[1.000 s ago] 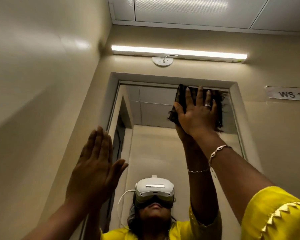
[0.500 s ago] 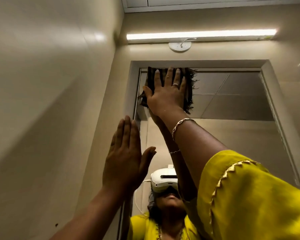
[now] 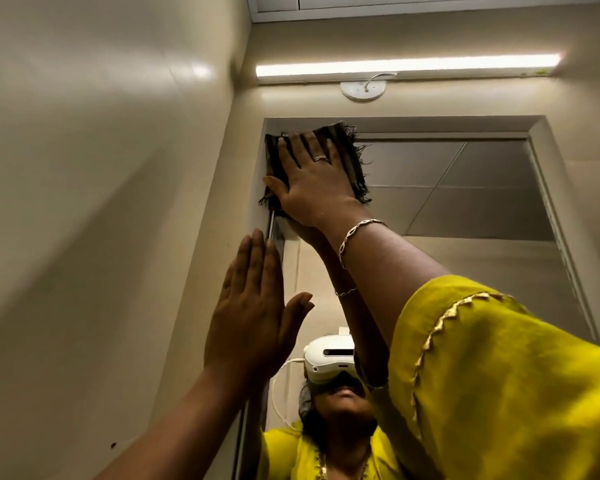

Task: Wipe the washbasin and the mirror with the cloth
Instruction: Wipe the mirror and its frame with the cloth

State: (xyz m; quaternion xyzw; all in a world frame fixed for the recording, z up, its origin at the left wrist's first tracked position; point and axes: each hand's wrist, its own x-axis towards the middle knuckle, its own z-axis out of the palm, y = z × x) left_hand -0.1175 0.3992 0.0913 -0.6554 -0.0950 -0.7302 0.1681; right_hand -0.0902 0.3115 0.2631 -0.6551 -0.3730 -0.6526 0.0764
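The mirror (image 3: 465, 209) fills a beige frame on the wall ahead and reflects a person in yellow with a white headset. My right hand (image 3: 312, 178) lies flat on a dark fringed cloth (image 3: 350, 150), pressing it against the mirror's top left corner. My left hand (image 3: 253, 310) is raised lower down, fingers straight and together, palm towards the mirror's left edge, holding nothing. The washbasin is out of view.
A beige side wall (image 3: 101, 202) stands close on the left. Above the mirror runs a lit tube light (image 3: 406, 67) with a round white fitting (image 3: 362, 90) under it. My yellow sleeve (image 3: 499, 375) covers the lower right.
My right hand has slid the cloth leftwards along the top of the mirror, from its right part into the top left corner. My left hand stayed raised and open.
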